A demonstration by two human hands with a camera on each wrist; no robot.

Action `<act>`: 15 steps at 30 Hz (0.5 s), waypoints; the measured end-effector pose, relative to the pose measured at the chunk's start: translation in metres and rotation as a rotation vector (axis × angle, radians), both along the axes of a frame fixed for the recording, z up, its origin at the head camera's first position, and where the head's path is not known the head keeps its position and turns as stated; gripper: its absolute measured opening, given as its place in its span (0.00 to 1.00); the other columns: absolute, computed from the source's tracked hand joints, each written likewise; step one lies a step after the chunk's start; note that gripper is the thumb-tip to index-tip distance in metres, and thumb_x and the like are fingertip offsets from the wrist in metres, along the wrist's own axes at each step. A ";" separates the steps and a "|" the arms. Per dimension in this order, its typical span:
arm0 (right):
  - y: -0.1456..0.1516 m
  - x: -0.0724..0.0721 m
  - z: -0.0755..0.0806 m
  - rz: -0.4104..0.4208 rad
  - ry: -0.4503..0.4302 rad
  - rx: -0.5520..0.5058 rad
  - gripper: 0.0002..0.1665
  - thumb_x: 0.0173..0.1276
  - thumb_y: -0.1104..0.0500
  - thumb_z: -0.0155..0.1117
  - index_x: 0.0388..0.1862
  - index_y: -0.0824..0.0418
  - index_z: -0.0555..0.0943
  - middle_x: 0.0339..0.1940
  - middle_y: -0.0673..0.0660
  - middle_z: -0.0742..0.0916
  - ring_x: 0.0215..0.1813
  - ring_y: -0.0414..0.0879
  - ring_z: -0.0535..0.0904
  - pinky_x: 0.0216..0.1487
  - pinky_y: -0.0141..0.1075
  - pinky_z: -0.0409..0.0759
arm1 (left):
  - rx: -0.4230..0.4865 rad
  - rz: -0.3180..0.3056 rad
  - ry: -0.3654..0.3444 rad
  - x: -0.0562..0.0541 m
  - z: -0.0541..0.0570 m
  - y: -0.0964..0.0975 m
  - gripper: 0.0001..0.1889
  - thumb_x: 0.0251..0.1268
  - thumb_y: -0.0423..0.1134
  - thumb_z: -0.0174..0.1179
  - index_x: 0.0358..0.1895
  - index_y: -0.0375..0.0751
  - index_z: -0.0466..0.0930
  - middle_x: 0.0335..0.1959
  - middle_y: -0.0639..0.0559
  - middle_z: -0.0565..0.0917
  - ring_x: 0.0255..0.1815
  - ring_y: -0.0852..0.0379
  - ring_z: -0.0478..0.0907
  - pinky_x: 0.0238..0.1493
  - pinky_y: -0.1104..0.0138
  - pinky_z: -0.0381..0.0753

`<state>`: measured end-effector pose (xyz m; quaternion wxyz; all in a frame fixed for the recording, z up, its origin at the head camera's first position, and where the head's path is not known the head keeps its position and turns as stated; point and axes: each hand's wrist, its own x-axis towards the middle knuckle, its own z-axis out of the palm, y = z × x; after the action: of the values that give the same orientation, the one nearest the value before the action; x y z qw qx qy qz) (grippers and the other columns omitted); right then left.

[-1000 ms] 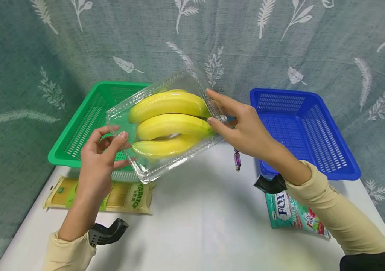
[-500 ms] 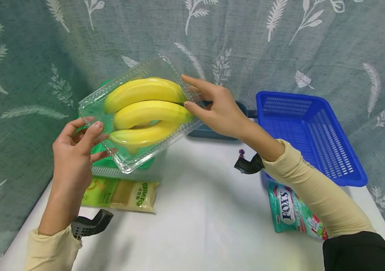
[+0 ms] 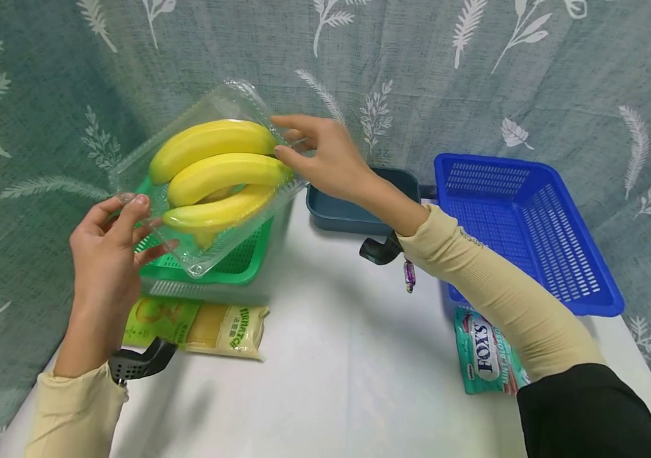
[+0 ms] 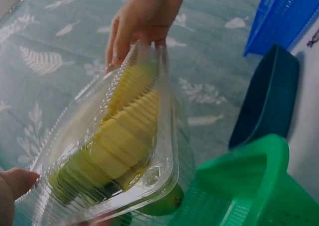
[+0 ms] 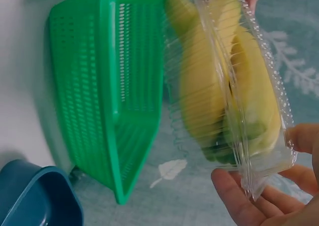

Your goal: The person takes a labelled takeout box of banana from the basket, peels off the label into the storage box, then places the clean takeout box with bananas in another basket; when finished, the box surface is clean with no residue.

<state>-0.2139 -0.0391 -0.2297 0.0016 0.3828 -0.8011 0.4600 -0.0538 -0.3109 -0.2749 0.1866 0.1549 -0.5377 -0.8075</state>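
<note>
A clear plastic clamshell box [image 3: 196, 264] with several yellow bananas [image 3: 228, 170] inside is held tilted over the green basket [image 3: 251, 264]. My left hand [image 3: 109, 245] grips its near left end, thumb on the front face and fingers behind. At the far right end, my right hand [image 3: 328, 156] pinches the edge between thumb and fingers. The right wrist view shows the closed lid seam of the box [image 5: 234, 116] and my right hand [image 5: 274, 206] at its end. In the left wrist view, rounded green fruit [image 4: 162, 203] shows below the box, beside the basket wall.
A dark blue tray [image 3: 336, 219] stands at the back middle, partly behind my right arm. The blue basket [image 3: 537, 229] is to the right. A pasta packet [image 3: 216, 331] lies front left, a teal FOX'S bag [image 3: 485, 359] front right. A small purple wrapped candy [image 3: 409, 277] lies mid-table.
Both hands have carried the box of bananas left and slightly up, over the green basket. The dark blue tray has come into sight. The head view has shifted a little.
</note>
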 end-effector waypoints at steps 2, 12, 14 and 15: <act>-0.007 -0.006 -0.002 -0.011 -0.011 0.015 0.27 0.74 0.55 0.62 0.70 0.55 0.75 0.64 0.54 0.82 0.54 0.43 0.83 0.49 0.33 0.81 | -0.003 0.013 -0.021 -0.002 -0.002 -0.003 0.21 0.61 0.38 0.71 0.53 0.39 0.73 0.54 0.49 0.72 0.45 0.52 0.79 0.28 0.60 0.88; -0.036 -0.029 -0.013 -0.016 -0.121 0.054 0.24 0.76 0.54 0.61 0.69 0.54 0.77 0.64 0.55 0.81 0.58 0.44 0.80 0.46 0.34 0.81 | 0.010 0.076 -0.116 -0.011 -0.013 -0.015 0.24 0.61 0.42 0.72 0.54 0.40 0.70 0.55 0.51 0.69 0.46 0.54 0.75 0.27 0.64 0.87; -0.042 -0.034 -0.017 -0.020 -0.141 0.076 0.24 0.76 0.53 0.60 0.69 0.53 0.76 0.65 0.53 0.80 0.61 0.43 0.78 0.43 0.35 0.81 | 0.021 0.087 -0.137 -0.013 -0.015 -0.017 0.25 0.60 0.42 0.72 0.54 0.41 0.69 0.54 0.52 0.68 0.46 0.54 0.76 0.27 0.64 0.87; -0.045 -0.037 -0.019 -0.022 -0.154 0.085 0.24 0.76 0.53 0.59 0.69 0.53 0.77 0.66 0.52 0.80 0.63 0.42 0.76 0.40 0.36 0.80 | 0.025 0.091 -0.150 -0.014 -0.016 -0.019 0.25 0.61 0.43 0.72 0.54 0.41 0.69 0.54 0.53 0.68 0.46 0.54 0.76 0.27 0.64 0.87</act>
<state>-0.2511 -0.0842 -0.2482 -0.0715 0.3374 -0.8218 0.4536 -0.0680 -0.3296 -0.2905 0.1805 0.2415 -0.5326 -0.7908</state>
